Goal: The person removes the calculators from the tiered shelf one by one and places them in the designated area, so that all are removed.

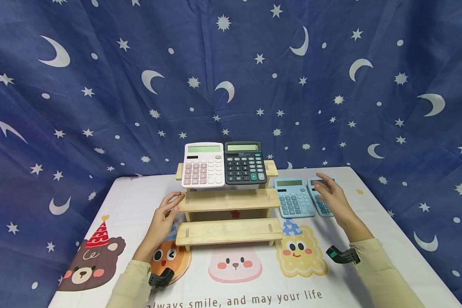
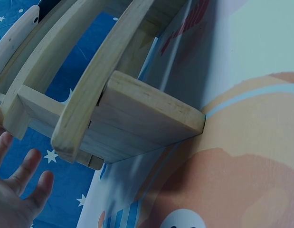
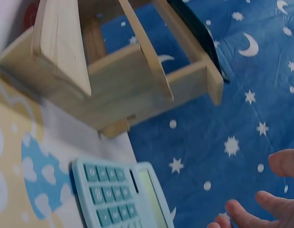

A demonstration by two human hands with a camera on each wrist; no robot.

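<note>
Lettering [image 1: 235, 298] lies nearest, printed on the white tablecloth [image 1: 132, 205] at six o'clock from the stepped wooden stand [image 1: 231, 231]. At nine o'clock, the left hand [image 1: 164, 219] has loosely spread fingers, tips at the end of the middle tier [image 1: 231, 200]; whether they press on it I cannot tell. At three o'clock, the right hand [image 1: 334, 200] has fingers wide apart, partly hiding the outer light blue calculator [image 1: 322, 208]; the inner light blue calculator [image 1: 294, 199] lies just beside it, nearer the stand. At twelve o'clock, a white calculator [image 1: 204, 167] and a black calculator [image 1: 245, 164] lean side by side on the top tier, before the starry blue curtain [image 1: 231, 55].
</note>
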